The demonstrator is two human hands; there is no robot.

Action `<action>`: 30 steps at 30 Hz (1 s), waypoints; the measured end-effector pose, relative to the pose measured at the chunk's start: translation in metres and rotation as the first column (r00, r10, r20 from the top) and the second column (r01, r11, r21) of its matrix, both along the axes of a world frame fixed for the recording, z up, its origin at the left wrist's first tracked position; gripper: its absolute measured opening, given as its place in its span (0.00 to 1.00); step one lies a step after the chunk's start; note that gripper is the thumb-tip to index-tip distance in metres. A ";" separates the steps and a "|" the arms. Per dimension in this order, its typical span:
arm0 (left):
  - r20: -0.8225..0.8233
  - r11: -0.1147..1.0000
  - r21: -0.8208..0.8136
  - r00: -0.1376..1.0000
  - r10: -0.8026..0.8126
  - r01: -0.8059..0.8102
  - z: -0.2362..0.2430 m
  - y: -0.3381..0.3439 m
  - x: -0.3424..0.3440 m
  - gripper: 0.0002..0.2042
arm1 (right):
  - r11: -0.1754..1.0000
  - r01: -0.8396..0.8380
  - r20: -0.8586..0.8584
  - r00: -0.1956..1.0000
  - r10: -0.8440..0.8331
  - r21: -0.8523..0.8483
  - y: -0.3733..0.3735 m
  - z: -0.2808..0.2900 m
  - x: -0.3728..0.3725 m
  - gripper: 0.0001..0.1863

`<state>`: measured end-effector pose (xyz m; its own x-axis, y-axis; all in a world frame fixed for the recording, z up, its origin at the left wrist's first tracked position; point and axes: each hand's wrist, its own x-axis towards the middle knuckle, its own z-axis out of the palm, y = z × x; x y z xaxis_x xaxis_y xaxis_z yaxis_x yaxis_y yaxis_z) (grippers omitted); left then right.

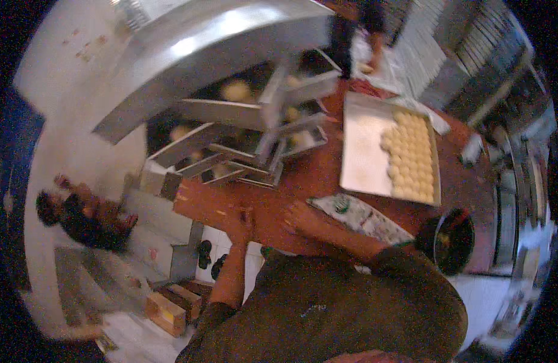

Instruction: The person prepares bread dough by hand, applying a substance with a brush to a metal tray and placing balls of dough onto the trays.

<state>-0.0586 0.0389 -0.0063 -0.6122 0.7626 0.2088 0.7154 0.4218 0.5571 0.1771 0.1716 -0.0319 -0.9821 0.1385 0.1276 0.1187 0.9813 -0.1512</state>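
Two hands at the near edge of a red-brown worktop [318,172].
Left hand [240,225] and right hand [301,219] are blurred, grips impossible to tell; patterned cloth [365,215] lies near that edge beside the right, below a tray [365,154] of dough balls [413,158].

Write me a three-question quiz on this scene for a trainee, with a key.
1. Multiple choice: which part of the tray holds the pale round balls, as pictured?
A) the left part
B) the right part
C) the whole of it

2. True or false: the right hand is inside the tray.

3. Fill in the blank: as pictured, the dark round container is to the ____ of the patterned sheet.

Key:
1. B; the left part is bare.
2. False; it is at the reddish table, outside the tray.
3. right
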 end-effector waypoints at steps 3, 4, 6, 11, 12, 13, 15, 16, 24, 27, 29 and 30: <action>-0.238 0.984 0.118 0.966 -0.106 0.136 -0.063 -0.030 -0.038 0.19 | 0.953 0.025 -0.111 0.992 -0.061 -0.301 -0.027 0.044 -0.001 0.16; -0.230 0.986 0.104 0.968 -0.101 0.128 -0.056 -0.034 -0.039 0.19 | 0.918 0.021 -0.198 0.974 -0.108 -0.396 -0.035 0.065 0.005 0.16; -0.175 0.992 0.092 0.982 -0.066 0.083 -0.041 -0.047 -0.032 0.19 | 0.841 0.001 -0.344 0.912 -0.222 -0.540 -0.046 0.114 0.042 0.16; -0.173 0.992 0.097 0.983 -0.060 0.078 -0.014 -0.029 -0.039 0.20 | 0.548 0.647 -0.402 0.376 -0.835 -0.531 0.007 0.209 0.237 0.08; -0.174 0.992 0.103 0.984 -0.048 0.067 -0.012 -0.024 -0.039 0.21 | 0.368 0.778 -0.422 0.147 -0.895 -0.509 0.016 0.233 0.282 0.06; -0.179 0.993 0.097 0.983 -0.044 0.062 -0.013 -0.023 -0.040 0.21 | 0.098 0.843 -0.224 -0.027 -0.974 -0.528 0.024 0.248 0.319 0.07; -0.182 0.994 0.100 0.983 -0.027 0.046 -0.009 -0.019 -0.037 0.22 | -0.102 0.972 -0.048 -0.114 -0.992 -0.214 0.042 0.206 0.400 0.15; -0.182 0.995 0.087 0.983 -0.033 0.050 -0.007 -0.017 -0.038 0.22 | -0.146 0.984 0.046 -0.142 -0.989 -0.102 0.043 0.183 0.427 0.18; -0.177 1.000 0.027 0.984 -0.006 0.011 0.004 -0.026 -0.032 0.24 | -0.018 0.974 -0.009 -0.021 -1.000 -0.224 0.062 0.147 0.468 0.18; -0.137 0.995 0.101 0.990 0.031 -0.017 -0.013 -0.025 -0.037 0.23 | 0.019 0.952 -0.027 0.011 -1.000 -0.307 0.042 0.159 0.466 0.17; -0.032 0.992 0.124 0.999 -0.012 0.016 -0.021 -0.023 -0.039 0.22 | 0.195 0.956 0.065 0.213 -0.975 -0.218 0.031 0.138 0.488 0.18; 0.041 0.994 0.102 0.999 -0.033 0.029 -0.011 -0.026 -0.036 0.21 | 0.119 0.940 -0.091 0.094 -0.991 -0.319 0.035 0.152 0.477 0.16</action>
<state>-0.0949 0.0129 -0.0168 -0.5986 0.7575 0.2604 0.7019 0.3394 0.6263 0.6542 0.2062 0.1203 0.0793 0.9830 0.1657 0.8847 0.0072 -0.4661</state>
